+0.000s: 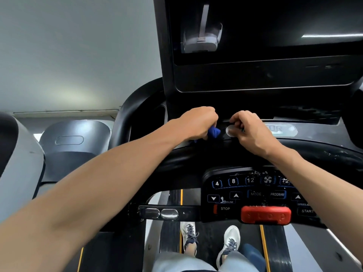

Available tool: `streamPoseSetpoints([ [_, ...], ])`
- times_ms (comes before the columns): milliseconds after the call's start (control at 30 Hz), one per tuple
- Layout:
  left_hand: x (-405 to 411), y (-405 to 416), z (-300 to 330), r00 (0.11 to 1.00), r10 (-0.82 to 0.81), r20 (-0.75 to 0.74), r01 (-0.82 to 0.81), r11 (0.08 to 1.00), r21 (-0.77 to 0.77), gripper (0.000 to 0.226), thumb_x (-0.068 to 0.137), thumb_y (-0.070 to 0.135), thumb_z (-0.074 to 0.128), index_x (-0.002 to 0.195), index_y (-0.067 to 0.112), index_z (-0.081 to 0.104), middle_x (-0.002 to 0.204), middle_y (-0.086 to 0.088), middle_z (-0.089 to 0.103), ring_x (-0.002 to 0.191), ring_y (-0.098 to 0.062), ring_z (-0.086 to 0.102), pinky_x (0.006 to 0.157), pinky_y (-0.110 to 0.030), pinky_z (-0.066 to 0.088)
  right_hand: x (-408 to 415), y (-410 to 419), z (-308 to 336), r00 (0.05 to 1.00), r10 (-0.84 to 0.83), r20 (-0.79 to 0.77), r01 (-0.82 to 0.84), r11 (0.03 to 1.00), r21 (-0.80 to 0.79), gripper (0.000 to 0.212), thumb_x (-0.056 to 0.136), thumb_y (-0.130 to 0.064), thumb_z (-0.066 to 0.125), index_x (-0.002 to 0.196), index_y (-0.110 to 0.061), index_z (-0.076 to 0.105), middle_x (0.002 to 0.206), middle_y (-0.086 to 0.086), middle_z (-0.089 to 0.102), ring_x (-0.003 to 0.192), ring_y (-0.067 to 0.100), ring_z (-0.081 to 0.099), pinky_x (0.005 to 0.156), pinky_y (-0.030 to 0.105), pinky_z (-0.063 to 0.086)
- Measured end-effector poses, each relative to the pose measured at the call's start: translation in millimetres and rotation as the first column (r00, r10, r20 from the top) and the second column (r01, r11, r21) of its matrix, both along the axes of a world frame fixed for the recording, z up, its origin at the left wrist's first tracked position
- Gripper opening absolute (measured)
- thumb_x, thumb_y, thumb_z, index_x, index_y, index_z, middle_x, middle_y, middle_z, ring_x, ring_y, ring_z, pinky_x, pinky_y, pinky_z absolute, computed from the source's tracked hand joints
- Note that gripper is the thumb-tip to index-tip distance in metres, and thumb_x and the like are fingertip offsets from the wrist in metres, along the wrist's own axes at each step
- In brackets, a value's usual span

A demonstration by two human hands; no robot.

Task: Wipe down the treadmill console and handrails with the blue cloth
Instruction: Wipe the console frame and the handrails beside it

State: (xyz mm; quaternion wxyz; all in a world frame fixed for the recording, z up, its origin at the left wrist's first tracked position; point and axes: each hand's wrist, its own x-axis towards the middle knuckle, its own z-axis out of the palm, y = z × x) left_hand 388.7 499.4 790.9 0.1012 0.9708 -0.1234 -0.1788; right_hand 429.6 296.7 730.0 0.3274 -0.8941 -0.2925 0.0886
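I stand on a black treadmill facing its console (pixel 255 195), which carries numbered keys, a STOP key and a red stop bar (pixel 265 215). Above it rises a dark screen (pixel 265 32). My left hand (pixel 198 122) is closed around a bunched blue cloth (pixel 214 132), of which only a small part shows below the fist, on the ledge under the screen. My right hand (pixel 249 130) rests beside it with fingers curled over a small white round thing (pixel 230 130) on the same ledge. A curved black handrail (pixel 125 114) runs at the left.
Chrome pulse sensors (pixel 161 213) sit on the crossbar left of the keys. My two feet in white shoes (pixel 229 242) stand on the belt below. Another grey machine (pixel 74 146) stands to the left by a pale wall.
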Motion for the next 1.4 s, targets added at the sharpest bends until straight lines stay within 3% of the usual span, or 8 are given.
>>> streamPoseSetpoints([
  [200, 7, -22, -2, 0.997, 0.076, 0.019, -0.074, 0.993, -0.089, 0.020, 0.078, 0.017, 0.079, 0.092, 0.008, 0.068, 0.101, -0.010, 0.064, 0.089, -0.029, 0.063, 0.074, -0.042, 0.056, 1, -3, 2, 0.997, 0.055, 0.052, -0.055, 0.998, -0.011, 0.021, 0.086, -0.008, 0.073, 0.104, -0.010, 0.062, 0.095, 0.004, 0.058, 0.090, 0.024, 0.053, 0.079, 0.037, 0.046],
  [333, -22, 6, -17, 0.970, 0.239, 0.038, -0.231, 0.961, -0.149, 0.019, 0.084, 0.020, 0.078, 0.088, 0.012, 0.062, 0.103, -0.005, 0.056, 0.092, -0.026, 0.060, 0.077, -0.040, 0.052, 1, -2, 3, 1.000, 0.022, -0.013, -0.021, 1.000, 0.007, 0.016, 0.091, -0.020, 0.070, 0.104, -0.021, 0.060, 0.093, -0.005, 0.056, 0.091, 0.018, 0.053, 0.081, 0.030, 0.046],
  [467, -63, 44, -38, 0.866, 0.500, 0.011, -0.481, 0.840, -0.252, 0.025, 0.080, 0.027, 0.082, 0.093, 0.012, 0.066, 0.099, -0.004, 0.057, 0.091, -0.022, 0.059, 0.079, -0.033, 0.046, 1, -3, 3, 0.999, 0.021, -0.037, -0.021, 1.000, -0.001, 0.016, 0.093, -0.019, 0.070, 0.105, -0.022, 0.060, 0.094, -0.009, 0.053, 0.093, 0.018, 0.053, 0.083, 0.031, 0.049],
  [567, -92, 50, -48, 0.785, 0.620, -0.015, -0.585, 0.732, -0.350, 0.026, 0.077, 0.027, 0.085, 0.091, 0.014, 0.066, 0.095, 0.002, 0.056, 0.087, -0.014, 0.056, 0.070, -0.013, 0.037, 0, -3, 3, 0.999, 0.019, -0.033, -0.019, 1.000, -0.004, 0.017, 0.093, -0.018, 0.070, 0.105, -0.022, 0.060, 0.093, -0.011, 0.052, 0.093, 0.018, 0.053, 0.084, 0.032, 0.049],
  [733, -97, 29, -55, 0.709, 0.705, -0.006, -0.636, 0.635, -0.438, 0.028, 0.076, 0.022, 0.087, 0.091, 0.011, 0.065, 0.094, 0.003, 0.053, 0.086, -0.010, 0.052, 0.069, -0.008, 0.032, -2, -2, 2, 1.000, 0.007, -0.031, -0.007, 1.000, -0.005, 0.016, 0.094, -0.020, 0.069, 0.107, -0.022, 0.060, 0.093, -0.015, 0.051, 0.097, 0.014, 0.048, 0.086, 0.027, 0.043],
  [967, -65, -47, -52, 0.722, 0.689, 0.056, -0.561, 0.631, -0.536, 0.024, 0.081, 0.018, 0.080, 0.087, 0.013, 0.057, 0.092, 0.006, 0.043, 0.092, -0.020, 0.050, 0.075, -0.032, 0.044, -2, -1, 7, 0.999, -0.007, -0.043, 0.005, 0.999, -0.033, 0.020, 0.092, -0.019, 0.069, 0.111, -0.018, 0.062, 0.098, -0.004, 0.055, 0.097, 0.015, 0.049, 0.087, 0.027, 0.043],
  [1267, -116, 20, -68, 0.548, 0.835, 0.044, -0.727, 0.502, -0.469, 0.025, 0.080, 0.017, 0.083, 0.080, 0.012, 0.058, 0.091, -0.005, 0.052, 0.083, -0.018, 0.052, 0.066, -0.021, 0.028, -1, -1, 4, 0.999, -0.008, -0.053, 0.007, 1.000, -0.025, 0.018, 0.094, -0.021, 0.068, 0.110, -0.018, 0.061, 0.099, -0.005, 0.055, 0.099, 0.014, 0.048, 0.087, 0.027, 0.043],
  [1400, -89, -21, -62, 0.608, 0.793, 0.039, -0.648, 0.525, -0.552, 0.024, 0.080, 0.012, 0.080, 0.085, 0.011, 0.057, 0.095, -0.005, 0.051, 0.089, -0.021, 0.052, 0.075, -0.028, 0.038, -1, 0, 4, 0.999, -0.006, -0.049, 0.005, 1.000, -0.024, 0.018, 0.094, -0.021, 0.068, 0.110, -0.018, 0.061, 0.099, -0.004, 0.054, 0.099, 0.014, 0.047, 0.088, 0.027, 0.043],
])
